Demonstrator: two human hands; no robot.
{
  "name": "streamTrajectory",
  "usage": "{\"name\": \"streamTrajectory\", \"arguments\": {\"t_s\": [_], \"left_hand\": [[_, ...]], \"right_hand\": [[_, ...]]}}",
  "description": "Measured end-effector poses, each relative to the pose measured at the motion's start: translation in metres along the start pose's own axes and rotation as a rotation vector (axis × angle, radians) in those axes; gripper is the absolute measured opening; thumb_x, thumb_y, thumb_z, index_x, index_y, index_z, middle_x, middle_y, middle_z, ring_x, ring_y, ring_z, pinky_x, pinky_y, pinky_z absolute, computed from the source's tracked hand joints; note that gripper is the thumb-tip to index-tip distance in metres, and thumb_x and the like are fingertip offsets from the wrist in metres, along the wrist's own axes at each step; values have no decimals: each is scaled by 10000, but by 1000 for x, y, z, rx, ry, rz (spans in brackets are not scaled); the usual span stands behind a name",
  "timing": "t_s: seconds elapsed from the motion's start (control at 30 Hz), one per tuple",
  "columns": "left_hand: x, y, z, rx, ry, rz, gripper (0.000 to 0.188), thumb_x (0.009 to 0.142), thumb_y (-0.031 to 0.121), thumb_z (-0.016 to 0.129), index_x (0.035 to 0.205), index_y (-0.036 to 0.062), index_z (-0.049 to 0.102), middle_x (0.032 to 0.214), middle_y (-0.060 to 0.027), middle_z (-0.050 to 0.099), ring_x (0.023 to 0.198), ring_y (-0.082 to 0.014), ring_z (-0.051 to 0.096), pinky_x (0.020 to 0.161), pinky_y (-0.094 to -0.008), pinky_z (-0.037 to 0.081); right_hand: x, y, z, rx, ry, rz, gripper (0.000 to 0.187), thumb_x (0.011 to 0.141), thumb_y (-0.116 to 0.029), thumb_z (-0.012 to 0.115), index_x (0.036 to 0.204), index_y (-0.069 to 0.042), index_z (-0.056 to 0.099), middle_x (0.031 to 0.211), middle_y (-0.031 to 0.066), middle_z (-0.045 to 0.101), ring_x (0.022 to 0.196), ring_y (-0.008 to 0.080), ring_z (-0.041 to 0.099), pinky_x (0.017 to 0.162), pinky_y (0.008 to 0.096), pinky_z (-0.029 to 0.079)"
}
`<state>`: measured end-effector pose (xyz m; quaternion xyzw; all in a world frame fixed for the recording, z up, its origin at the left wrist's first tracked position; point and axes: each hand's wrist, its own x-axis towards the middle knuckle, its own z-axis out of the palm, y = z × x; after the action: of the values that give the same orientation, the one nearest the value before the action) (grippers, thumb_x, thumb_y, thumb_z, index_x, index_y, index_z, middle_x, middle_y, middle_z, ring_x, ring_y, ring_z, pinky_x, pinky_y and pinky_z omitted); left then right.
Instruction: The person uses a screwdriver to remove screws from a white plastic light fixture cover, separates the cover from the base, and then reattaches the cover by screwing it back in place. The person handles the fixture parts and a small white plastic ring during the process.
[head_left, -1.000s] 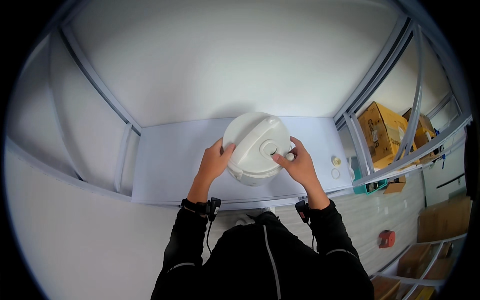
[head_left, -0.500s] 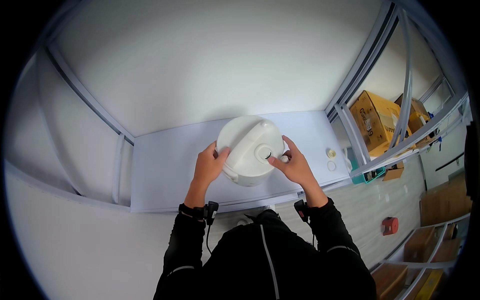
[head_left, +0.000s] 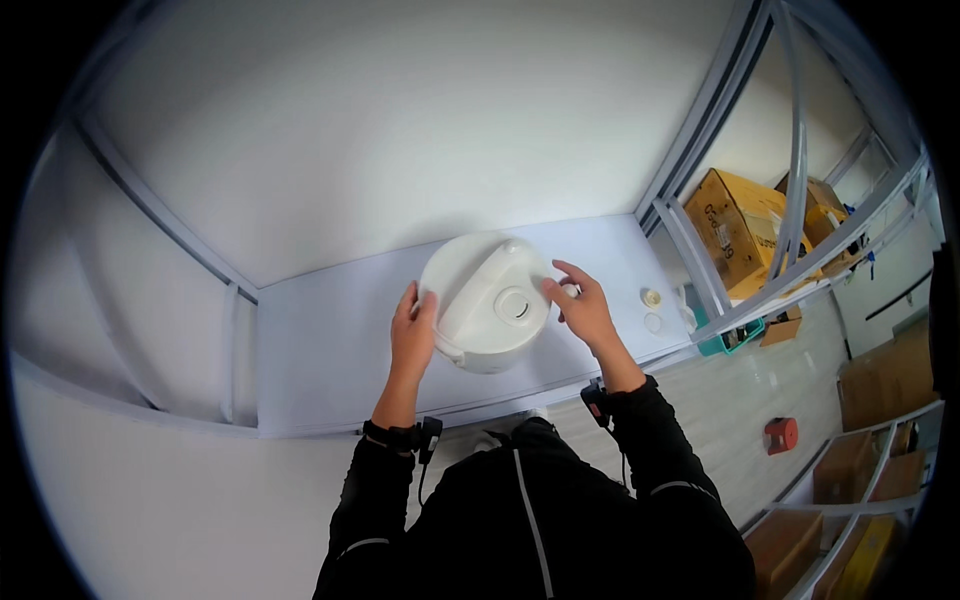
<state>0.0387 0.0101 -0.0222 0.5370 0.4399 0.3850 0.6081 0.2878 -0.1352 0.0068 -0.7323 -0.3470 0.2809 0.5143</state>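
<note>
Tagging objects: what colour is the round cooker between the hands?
White all over, lid and body. The cooker shows only in the head view, on a pale table.

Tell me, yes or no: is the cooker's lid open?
No, the white cooker has its lid down flat, with both hands at its sides.

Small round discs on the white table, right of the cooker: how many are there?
2. One disc lies near the table's right end; the other disc lies just in front of it, nearer the person. The cooker may hide more.
</note>
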Motion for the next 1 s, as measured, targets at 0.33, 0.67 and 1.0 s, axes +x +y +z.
{"name": "streamTrajectory", "arguments": {"t_s": [0.33, 0.67, 1.0], "left_hand": [[-30, -13, 12, 0, -56, 187, 803, 1032, 256, 678, 1636, -56, 252, 1574, -241, 459, 1413, -306, 502, 1174, -399, 412], [-35, 23, 13, 100, -124, 536, 821, 993, 142, 666, 1648, -59, 214, 1554, -220, 485, 1391, -288, 519, 1163, -402, 420], [-64, 52, 39, 189, -426, 1154, 1027, 742, -4, 859, 1613, 6, 314, 1193, -166, 765, 1086, -331, 763, 892, -410, 636]], "right_hand": [[13, -3, -1, 67, -120, 135, 620, 908, -456, 810, 1339, -21, 715, 986, 116, 766, 722, 137, 670, 565, 278, 538], [-9, -7, 3, -46, 7, -182, 545, 926, -343, 809, 1337, 1, 710, 983, 98, 736, 780, 147, 654, 714, 297, 523], [-41, -2, -61, 416, 81, -118, 403, 904, -103, 764, 1287, 13, 711, 1029, 41, 732, 800, 80, 662, 614, 250, 543]]}}
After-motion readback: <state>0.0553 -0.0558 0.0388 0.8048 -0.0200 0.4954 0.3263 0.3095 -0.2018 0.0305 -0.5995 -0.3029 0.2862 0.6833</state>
